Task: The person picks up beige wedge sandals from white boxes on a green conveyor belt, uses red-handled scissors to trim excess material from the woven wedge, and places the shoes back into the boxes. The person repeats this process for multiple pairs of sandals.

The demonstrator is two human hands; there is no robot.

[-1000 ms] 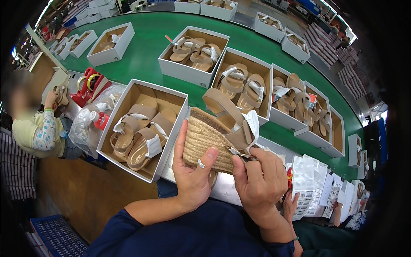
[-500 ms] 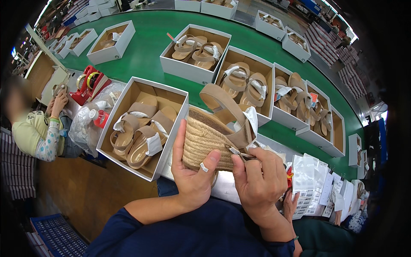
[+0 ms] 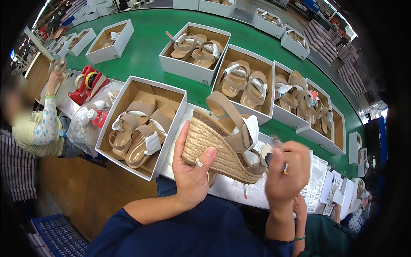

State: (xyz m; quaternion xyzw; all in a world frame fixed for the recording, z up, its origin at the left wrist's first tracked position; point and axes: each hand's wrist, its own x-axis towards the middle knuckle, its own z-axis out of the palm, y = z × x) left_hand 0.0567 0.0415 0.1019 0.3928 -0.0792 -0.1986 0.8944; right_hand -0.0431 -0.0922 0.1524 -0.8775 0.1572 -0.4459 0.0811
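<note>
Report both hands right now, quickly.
Left hand: holding a tan wedge sandal by its woven heel end.
Right hand: fingers curled closed; too motion-blurred to tell what is in its grip.

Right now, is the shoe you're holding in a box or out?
Out: the tan sandal is up in the left hand, right of the nearest white box.

Left of 2 hands (image 3: 192,177) holds 1 wedge sandal (image 3: 214,145).
</note>
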